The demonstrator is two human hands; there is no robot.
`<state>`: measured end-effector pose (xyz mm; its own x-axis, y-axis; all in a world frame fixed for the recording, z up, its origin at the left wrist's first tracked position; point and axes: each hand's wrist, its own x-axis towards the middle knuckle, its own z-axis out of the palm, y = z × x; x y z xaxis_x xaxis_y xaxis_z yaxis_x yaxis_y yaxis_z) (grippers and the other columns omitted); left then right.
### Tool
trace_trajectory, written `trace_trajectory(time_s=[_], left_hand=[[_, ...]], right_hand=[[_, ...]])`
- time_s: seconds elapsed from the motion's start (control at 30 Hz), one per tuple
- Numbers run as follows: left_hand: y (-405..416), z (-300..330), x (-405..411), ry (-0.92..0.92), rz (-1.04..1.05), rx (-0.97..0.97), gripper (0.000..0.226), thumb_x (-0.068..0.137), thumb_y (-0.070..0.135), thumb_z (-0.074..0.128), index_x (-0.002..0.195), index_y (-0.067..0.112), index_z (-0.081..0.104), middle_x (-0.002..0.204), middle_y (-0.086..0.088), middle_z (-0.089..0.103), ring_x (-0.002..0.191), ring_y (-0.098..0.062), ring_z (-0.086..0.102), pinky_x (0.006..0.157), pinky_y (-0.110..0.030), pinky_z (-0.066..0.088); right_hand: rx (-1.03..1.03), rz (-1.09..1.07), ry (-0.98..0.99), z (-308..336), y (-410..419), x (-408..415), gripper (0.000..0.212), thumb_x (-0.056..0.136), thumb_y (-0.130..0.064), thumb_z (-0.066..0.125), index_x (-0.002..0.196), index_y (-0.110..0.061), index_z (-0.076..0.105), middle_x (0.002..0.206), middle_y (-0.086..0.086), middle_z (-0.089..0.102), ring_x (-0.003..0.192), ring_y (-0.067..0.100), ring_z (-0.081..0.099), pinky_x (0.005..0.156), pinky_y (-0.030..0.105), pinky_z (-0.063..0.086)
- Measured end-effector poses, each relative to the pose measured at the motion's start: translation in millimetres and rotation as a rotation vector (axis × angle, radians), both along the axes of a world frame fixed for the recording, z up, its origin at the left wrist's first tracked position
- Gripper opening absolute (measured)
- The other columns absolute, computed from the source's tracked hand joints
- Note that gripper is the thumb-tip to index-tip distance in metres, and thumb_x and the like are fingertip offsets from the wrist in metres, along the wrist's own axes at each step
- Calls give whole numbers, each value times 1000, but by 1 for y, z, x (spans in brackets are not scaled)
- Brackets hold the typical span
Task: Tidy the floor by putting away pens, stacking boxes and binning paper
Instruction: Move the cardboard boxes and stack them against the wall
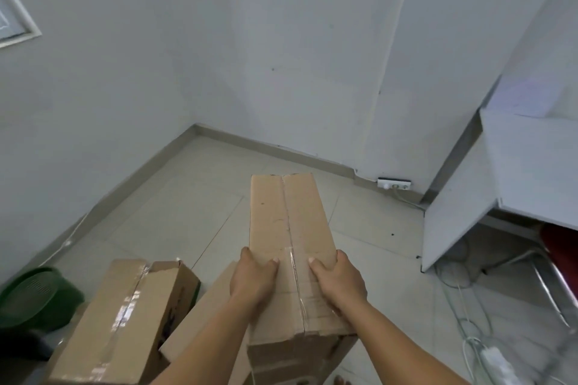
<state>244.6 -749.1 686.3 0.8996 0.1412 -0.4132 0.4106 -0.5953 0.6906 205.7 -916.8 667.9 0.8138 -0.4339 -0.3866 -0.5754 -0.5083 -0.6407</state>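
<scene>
Both hands grip long box above floor: left hand at 9 o'clock, right hand at 3; fingers curled over its edges.

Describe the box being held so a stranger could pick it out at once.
In the tiled corner, three cardboard boxes sit near the person. The held box is the long narrow one in the middle, gripped by the left hand and right hand. Unlike the taped box, it is lifted.

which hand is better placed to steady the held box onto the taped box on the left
Left, probably. The left hand grips the held box on the side facing the taped box; the right hand grips the far side.
</scene>
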Motion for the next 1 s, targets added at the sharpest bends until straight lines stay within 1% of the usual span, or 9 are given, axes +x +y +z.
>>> trace_trajectory(time_s=[0.1,0.2,0.27,0.37,0.47,0.67,0.8,0.9,1.0], left_hand=[[-48,-2,26,-5,0,5,45,86,44,58,119,19,39,114,-5,59,100,-29,59,85,-41,50],[-89,-3,50,-20,4,1,45,87,43,57,120,17,39,115,-5,58,92,-25,55,78,-37,47],[-108,-4,65,-26,7,-4,45,87,42,57,120,17,39,115,-5,58,89,-24,53,76,-36,45],[-131,-5,90,-29,18,-12,41,87,42,57,117,19,40,113,-4,58,90,-26,54,79,-38,47],[-151,-7,120,-40,27,-36,41,86,42,58,116,20,41,112,-3,59,96,-28,58,81,-39,49],[-170,-16,189,-48,48,-48,45,85,43,58,120,20,42,111,-1,59,95,-25,59,81,-40,51],[-171,-22,255,-41,91,-49,46,85,41,58,122,19,42,113,-2,58,94,-24,58,78,-38,49],[-164,-20,307,-15,125,-48,49,85,42,58,125,19,41,113,-2,58,94,-24,58,78,-39,51],[-155,-15,355,-28,149,-55,49,86,41,59,126,19,41,114,-2,58,94,-23,58,77,-38,50]], right_hand=[[-9,-4,-4,0,-48,25,55,82,-67,49,121,-28,48,114,-8,63,96,19,61,76,33,49],[-32,-3,-13,2,-88,51,56,81,-67,49,121,-27,48,114,-8,64,99,21,61,73,33,46],[-53,7,-25,4,-108,66,57,79,-68,48,119,-27,48,112,-7,65,100,23,62,75,34,47],[-70,13,-40,5,-133,92,54,79,-68,48,114,-27,47,109,-7,66,99,24,62,75,35,47],[-69,17,-52,4,-154,124,53,79,-67,50,114,-27,48,108,-7,66,100,24,62,73,34,46],[-55,38,-35,-3,-172,197,51,79,-68,50,112,-28,48,105,-9,65,95,22,61,75,35,48],[-65,75,-23,-5,-173,268,53,79,-69,49,113,-28,48,106,-9,65,96,22,62,75,35,49],[-62,112,-7,0,-167,323,52,81,-68,49,115,-28,48,109,-9,64,97,21,62,73,34,47],[-53,137,-14,4,-160,375,51,83,-67,49,116,-28,47,112,-8,64,97,20,61,72,33,46]])
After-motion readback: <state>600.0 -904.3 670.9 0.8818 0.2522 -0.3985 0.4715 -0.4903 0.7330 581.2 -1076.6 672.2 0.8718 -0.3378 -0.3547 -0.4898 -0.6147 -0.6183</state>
